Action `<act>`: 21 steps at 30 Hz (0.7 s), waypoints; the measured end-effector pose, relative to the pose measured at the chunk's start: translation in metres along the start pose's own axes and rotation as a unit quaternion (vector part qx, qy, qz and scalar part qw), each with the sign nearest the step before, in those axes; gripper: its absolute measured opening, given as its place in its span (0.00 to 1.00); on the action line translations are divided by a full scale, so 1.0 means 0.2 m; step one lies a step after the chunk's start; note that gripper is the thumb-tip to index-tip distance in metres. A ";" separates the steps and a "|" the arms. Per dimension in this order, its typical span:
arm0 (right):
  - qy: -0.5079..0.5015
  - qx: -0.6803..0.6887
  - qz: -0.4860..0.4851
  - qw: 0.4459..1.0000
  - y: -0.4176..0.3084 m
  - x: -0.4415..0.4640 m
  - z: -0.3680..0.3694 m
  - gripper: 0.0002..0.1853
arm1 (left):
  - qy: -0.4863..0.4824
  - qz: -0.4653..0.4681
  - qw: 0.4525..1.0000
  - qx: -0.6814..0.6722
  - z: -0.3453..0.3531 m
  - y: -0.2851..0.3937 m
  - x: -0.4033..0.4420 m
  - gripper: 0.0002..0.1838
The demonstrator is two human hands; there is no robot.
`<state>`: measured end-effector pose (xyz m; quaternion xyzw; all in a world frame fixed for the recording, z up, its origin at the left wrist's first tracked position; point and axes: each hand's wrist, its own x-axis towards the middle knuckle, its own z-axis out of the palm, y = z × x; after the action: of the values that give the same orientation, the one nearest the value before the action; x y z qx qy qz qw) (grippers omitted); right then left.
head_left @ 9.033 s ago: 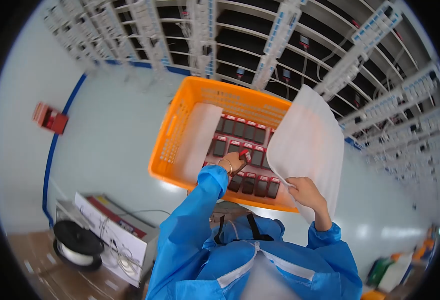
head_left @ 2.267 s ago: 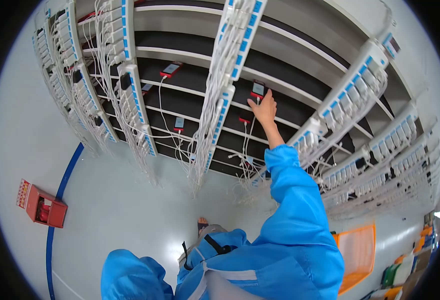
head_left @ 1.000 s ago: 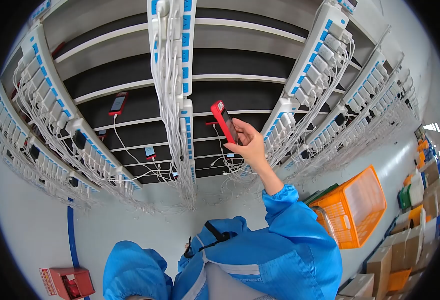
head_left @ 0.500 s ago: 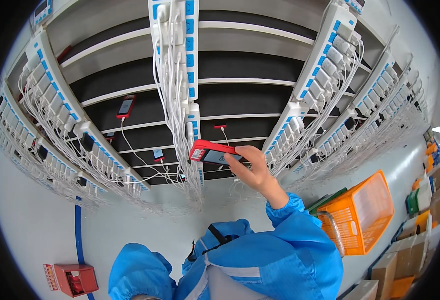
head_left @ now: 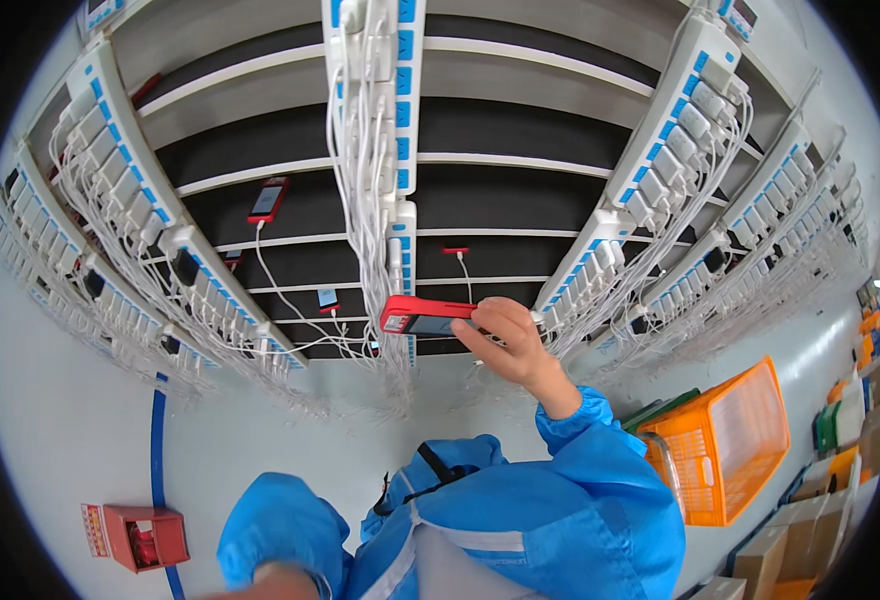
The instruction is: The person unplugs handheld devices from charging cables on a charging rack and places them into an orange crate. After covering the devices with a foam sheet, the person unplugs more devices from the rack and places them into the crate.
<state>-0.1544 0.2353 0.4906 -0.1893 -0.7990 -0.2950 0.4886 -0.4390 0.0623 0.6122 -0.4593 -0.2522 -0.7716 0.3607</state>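
My right hand (head_left: 512, 345) grips a red-cased handheld device (head_left: 425, 316) in front of the rack, its dark screen tilted down towards me and its labelled end pointing left. At the bottom edge my left hand (head_left: 278, 582) shows only in part and blurred, its fingers out of view. Behind the device, another red device (head_left: 269, 199) lies on a black shelf with a white cable plugged in. A smaller device with a lit screen (head_left: 329, 299) sits lower down, and a red one (head_left: 456, 250) is seen edge-on on a middle shelf.
Power strips (head_left: 404, 110) packed with white plugs and hanging cables run down the rack. An orange crate (head_left: 695, 455) stands at the right, beside a green object. Cardboard boxes (head_left: 760, 560) line the lower right. A red box (head_left: 147, 537) is on the lower left.
My right hand has taken the red device off the shelf and brought it lower, turning it from upright to nearly level. Part of my left hand has come into view at the bottom.
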 end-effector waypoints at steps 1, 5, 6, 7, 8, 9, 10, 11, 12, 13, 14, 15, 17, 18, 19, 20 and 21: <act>-0.020 0.048 0.021 0.998 0.00 0.01 -0.02 0.20 | -0.053 -0.003 0.939 0.339 -0.17 -0.12 -0.11 0.21; -0.038 0.187 0.050 0.980 -0.05 0.07 -0.07 0.17 | -0.305 -0.393 0.845 -0.197 0.20 -0.16 -0.42 0.36; -0.023 0.203 0.034 0.978 -0.06 0.09 -0.07 0.17 | -0.373 -0.416 0.809 -0.184 0.24 -0.19 -0.52 0.37; -0.024 0.206 0.035 0.978 -0.07 0.08 -0.07 0.17 | -0.437 -0.438 0.767 -0.171 0.26 -0.19 -0.59 0.37; -0.024 0.224 0.032 0.974 -0.08 0.08 -0.07 0.19 | -0.437 -0.488 0.725 -0.212 0.28 -0.17 -0.64 0.35; -0.025 0.241 0.028 0.970 -0.09 0.08 -0.07 0.20 | -0.434 -0.536 0.679 -0.253 0.29 -0.16 -0.69 0.32; -0.030 0.238 0.014 0.971 -0.09 0.09 -0.08 0.22 | -0.434 -0.537 0.678 -0.253 0.27 -0.18 -0.73 0.32; -0.029 0.238 0.016 0.971 -0.10 0.06 -0.08 0.22 | -0.481 -0.553 0.626 -0.269 0.22 -0.22 -0.78 0.27; -0.032 0.250 0.060 0.966 -0.11 0.01 -0.07 0.25 | -0.526 -0.565 0.569 -0.283 0.20 -0.24 -0.80 0.23; -0.035 0.262 0.104 0.959 -0.13 -0.04 -0.06 0.28 | -0.529 -0.564 0.567 -0.282 0.20 -0.25 -0.82 0.23; -0.033 0.262 0.107 0.958 -0.13 -0.05 -0.05 0.28 | -0.499 -0.578 0.572 -0.300 0.21 -0.25 -0.83 0.20; 0.005 0.207 0.094 0.974 -0.13 -0.07 -0.03 0.30 | -0.467 -0.591 0.576 -0.317 0.21 -0.26 -0.84 0.17; 0.044 0.150 0.081 0.984 -0.13 -0.07 -0.02 0.33 | -0.464 -0.592 0.574 -0.324 0.20 -0.27 -0.88 0.17; 0.041 0.152 0.095 0.983 -0.13 -0.06 -0.03 0.36 | -0.457 -0.593 0.573 -0.332 0.20 -0.28 -0.89 0.17; 0.037 0.154 0.108 0.981 -0.13 -0.05 -0.03 0.39 | -0.458 -0.593 0.573 -0.332 0.19 -0.28 -0.90 0.17; 0.036 0.157 0.103 0.982 -0.12 -0.03 -0.03 0.38 | -0.452 -0.595 0.572 -0.337 0.19 -0.28 -0.90 0.17; 0.036 0.157 0.103 0.981 -0.12 -0.02 -0.05 0.38 | -0.446 -0.598 0.571 -0.343 0.20 -0.28 -0.90 0.16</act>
<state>-0.1606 0.2110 0.4832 -0.1810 -0.7934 -0.1202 0.5686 -0.4052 0.1836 0.4656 -0.5794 -0.3149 -0.5377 -0.5253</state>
